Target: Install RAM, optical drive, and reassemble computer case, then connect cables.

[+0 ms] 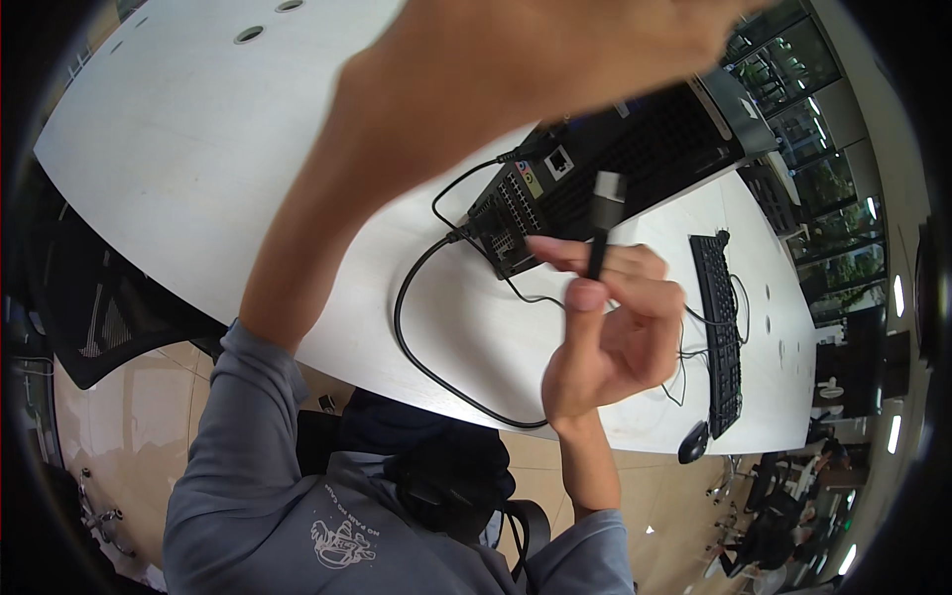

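Note:
My right hand (625,327) is closed, pinching the black body of a USB plug (607,203) between thumb and fingers. The plug's silver end points up, in front of a black computer tower (645,149). Close behind the fingertips is the tower's port panel (521,203), where a thick black cable (402,297) and a thinner black cable (441,188) are connected. My left hand (565,55) reaches across the top of the view, over the tower. Its fingers are blurred and partly cut off by the upper edge, so their grip does not show.
The tower sits on a white table (169,129). To the right lie a black keyboard (716,337) with its cord and a black mouse (693,442). A black mesh chair (109,288) stands at the left table edge. People sit in the background, lower right.

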`<action>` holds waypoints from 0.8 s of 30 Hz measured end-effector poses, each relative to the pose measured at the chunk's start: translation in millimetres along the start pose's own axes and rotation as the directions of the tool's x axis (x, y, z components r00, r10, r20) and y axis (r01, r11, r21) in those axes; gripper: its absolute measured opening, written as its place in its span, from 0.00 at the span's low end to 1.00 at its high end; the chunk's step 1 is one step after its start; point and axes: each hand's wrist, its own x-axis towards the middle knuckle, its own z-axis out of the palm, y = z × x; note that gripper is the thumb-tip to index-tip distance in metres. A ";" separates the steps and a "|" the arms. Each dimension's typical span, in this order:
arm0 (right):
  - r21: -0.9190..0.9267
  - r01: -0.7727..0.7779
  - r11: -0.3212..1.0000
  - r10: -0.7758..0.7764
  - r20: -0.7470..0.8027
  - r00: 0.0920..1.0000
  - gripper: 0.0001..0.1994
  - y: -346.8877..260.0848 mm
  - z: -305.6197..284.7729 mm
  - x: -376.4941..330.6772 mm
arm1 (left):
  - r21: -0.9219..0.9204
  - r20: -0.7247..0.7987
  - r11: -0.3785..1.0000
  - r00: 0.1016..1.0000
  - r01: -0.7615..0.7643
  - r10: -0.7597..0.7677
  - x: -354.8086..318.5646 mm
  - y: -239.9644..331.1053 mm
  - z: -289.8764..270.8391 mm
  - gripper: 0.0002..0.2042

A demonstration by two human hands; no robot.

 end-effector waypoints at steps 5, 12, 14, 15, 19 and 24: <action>0.150 0.017 0.989 0.044 -0.396 0.917 0.12 17.2 -22.0 7.5 | 0.116 0.409 0.979 0.890 0.167 -0.201 -41.6 45.9 21.2 0.17; -0.368 0.161 0.916 -0.201 -0.071 0.977 0.09 11.6 -40.9 53.5 | 0.239 0.467 0.955 0.842 0.173 -0.269 -45.6 65.8 58.0 0.18; -0.308 0.271 0.912 -0.256 0.090 0.962 0.06 10.7 -50.1 71.0 | 0.232 0.459 0.953 0.842 0.195 -0.285 -43.1 64.7 52.8 0.19; -0.356 0.349 0.867 -0.319 0.142 0.937 0.06 11.5 -53.9 79.5 | 0.227 0.457 0.951 0.839 0.211 -0.295 -41.3 64.5 48.0 0.19; -0.210 0.261 0.942 -0.302 -0.198 0.932 0.08 22.1 -56.8 101.8 | 0.106 0.375 0.940 0.863 0.324 -0.339 -22.3 61.1 14.6 0.21; -0.210 0.158 0.965 -0.213 -0.267 0.940 0.11 32.3 -73.1 107.7 | -0.062 0.123 0.876 0.875 0.478 -0.469 14.7 83.0 -2.1 0.23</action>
